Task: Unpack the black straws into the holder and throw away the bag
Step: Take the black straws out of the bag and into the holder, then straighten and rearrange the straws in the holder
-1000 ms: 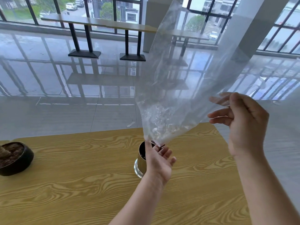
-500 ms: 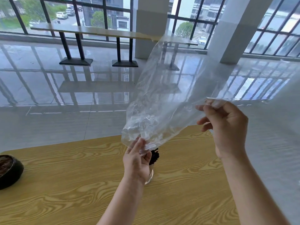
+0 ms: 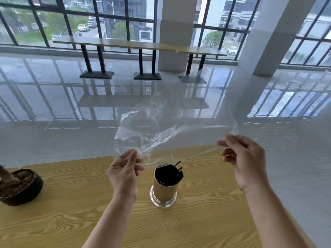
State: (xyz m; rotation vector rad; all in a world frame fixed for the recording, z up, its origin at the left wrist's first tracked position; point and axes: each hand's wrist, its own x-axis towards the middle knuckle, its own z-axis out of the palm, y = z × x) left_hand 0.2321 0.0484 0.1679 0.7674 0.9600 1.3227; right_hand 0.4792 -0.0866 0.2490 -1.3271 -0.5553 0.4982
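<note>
- The glossy grey floor fills the far half of the view and reflects the windows. A long narrow counter stands on it by the glass.
- The wooden table with yellow grain takes the near half.
- The clear plastic bag is stretched in the air between both hands, above the table's far edge and higher than the holder. It looks empty.
- A dark round plant pot sits at the table's left edge.
- The right hand has its fingers curled and holds the bag's right end.
- The left hand pinches the bag's left end between thumb and fingers.
- The gold holder stands upright on the table between the two forearms.
- The black straws are inside the holder, and some tips stick out at its right rim.
</note>
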